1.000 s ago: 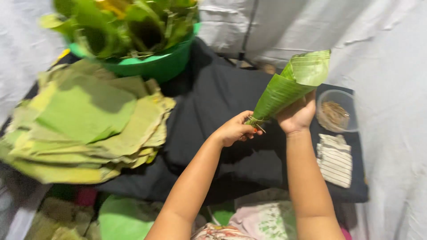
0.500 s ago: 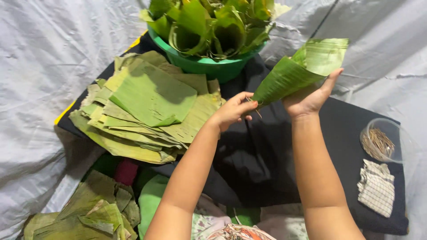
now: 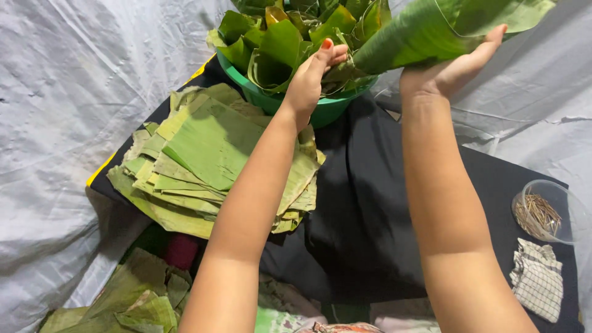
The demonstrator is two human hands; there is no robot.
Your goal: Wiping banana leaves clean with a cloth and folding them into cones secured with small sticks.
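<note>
Two hands: both were raised over the far end of the worktop, sharing one rolled leaf cone (image 3: 431,34).
Left hand (image 3: 311,74): its grip was pinched shut on the narrow tip of the leaf cone, fingers bunched, right above the green basin (image 3: 320,111).
Right hand (image 3: 453,68): palm up under the wide part of the leaf cone, fingers curled along its side and holding it from below.
Leaf cone: a green banana-leaf sheet rolled to a point, lying nearly level, tip toward the basin and open mouth running out of view at the upper right.
Green basin: round, plastic, at the far edge, packed with other rolled leaf cones (image 3: 277,49) standing mouths up.
Leaf stack (image 3: 203,148): flat cut leaf sheets, green to yellowish, piled loosely on the left of the worktop, just beside the basin; the left forearm crossed over it.
Worktop (image 3: 370,209): covered in black cloth, with a yellow edge showing at the left.
Clear tub (image 3: 542,213): a round see-through container at the right edge, holding thin brown sticks.
Checked cloth (image 3: 538,280): folded, pale with dark lines, just below the tub.
Leaf scraps (image 3: 132,299): a loose heap lower left, below the worktop's edge.
Backdrop (image 3: 74,92): wrinkled white sheeting all around.
</note>
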